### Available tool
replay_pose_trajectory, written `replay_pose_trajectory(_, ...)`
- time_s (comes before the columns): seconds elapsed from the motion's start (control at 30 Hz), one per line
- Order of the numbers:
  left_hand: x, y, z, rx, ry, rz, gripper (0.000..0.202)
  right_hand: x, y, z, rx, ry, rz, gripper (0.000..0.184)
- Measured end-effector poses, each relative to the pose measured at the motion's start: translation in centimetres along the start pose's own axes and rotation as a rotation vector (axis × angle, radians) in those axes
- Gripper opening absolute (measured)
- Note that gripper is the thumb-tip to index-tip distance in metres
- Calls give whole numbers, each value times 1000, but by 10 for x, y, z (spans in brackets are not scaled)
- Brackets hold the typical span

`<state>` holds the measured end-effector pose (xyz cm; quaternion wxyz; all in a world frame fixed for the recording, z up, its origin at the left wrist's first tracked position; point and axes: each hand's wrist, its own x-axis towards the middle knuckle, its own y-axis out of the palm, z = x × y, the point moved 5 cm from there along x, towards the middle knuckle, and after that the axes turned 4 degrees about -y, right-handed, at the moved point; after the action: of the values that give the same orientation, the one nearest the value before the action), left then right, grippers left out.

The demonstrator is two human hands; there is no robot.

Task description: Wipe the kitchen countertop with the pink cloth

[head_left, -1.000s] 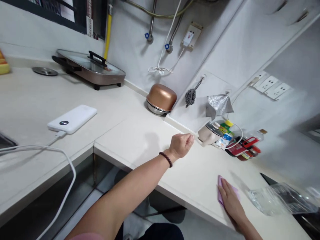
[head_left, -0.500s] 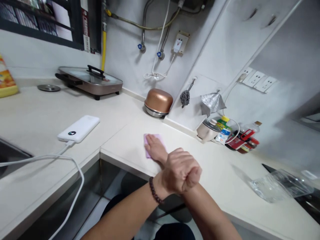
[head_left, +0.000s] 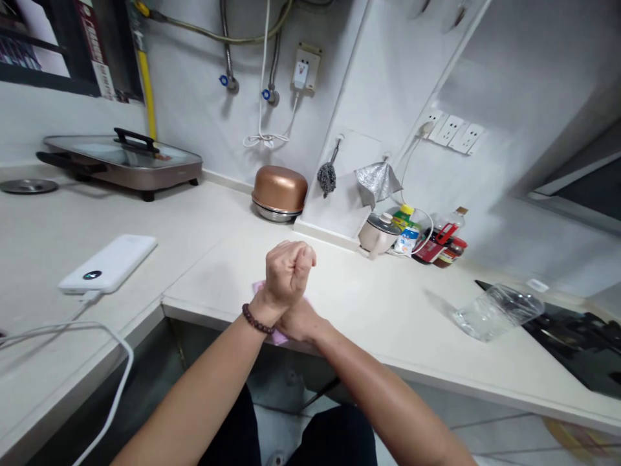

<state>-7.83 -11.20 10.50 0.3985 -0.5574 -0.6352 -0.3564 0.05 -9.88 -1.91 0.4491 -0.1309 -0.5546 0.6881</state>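
My left hand (head_left: 287,275), with a dark beaded bracelet (head_left: 257,320) at the wrist, is raised above the counter and closed in a fist, with nothing showing in it. Behind and below that wrist, my right hand (head_left: 301,321) rests on a pink cloth (head_left: 280,337) near the counter's front edge. The left hand and wrist hide the right hand's fingers and much of the cloth. The forearms cross close to each other.
On the pale counter (head_left: 359,310) stand a copper-coloured bowl (head_left: 280,188), an electric griddle (head_left: 130,162) and a white power bank (head_left: 109,262) with its cable. To the right are a small pot (head_left: 378,234), several jars, a clear plastic bottle (head_left: 499,310) and a black stove (head_left: 577,336).
My right hand and the pink cloth have moved towards the counter's front edge. The left fist now covers the right hand's fingers. The view has shifted to the right.
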Motion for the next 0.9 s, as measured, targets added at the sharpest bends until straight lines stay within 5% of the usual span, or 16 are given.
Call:
replay_pose_trajectory(0.1,12,13,21,81,43,40,43,-77,-35,-39,-141,172,84,61)
replay_pose_trajectory(0.23,18,26,65,247,46,77,45,-224,-94,-112,-321,515,46,65)
replay_pose_trajectory(0.37,11,28,114,324,-95,55,44,-369,-154,-179,-511,765,-81,72)
replay_pose_trajectory(0.47,4,26,137,264,-241,2,45,-428,-176,-209,-592,846,-127,75)
replay_pose_trajectory(0.53,1,27,142,215,-295,-21,46,-438,-177,-214,-613,879,-145,76)
replay_pose_trajectory(0.63,0,33,138,198,-311,18,47,-415,-161,-199,-578,827,-146,75)
replay_pose_trajectory(0.9,-8,55,111,259,-66,212,46,-269,-109,-124,-352,530,52,63)
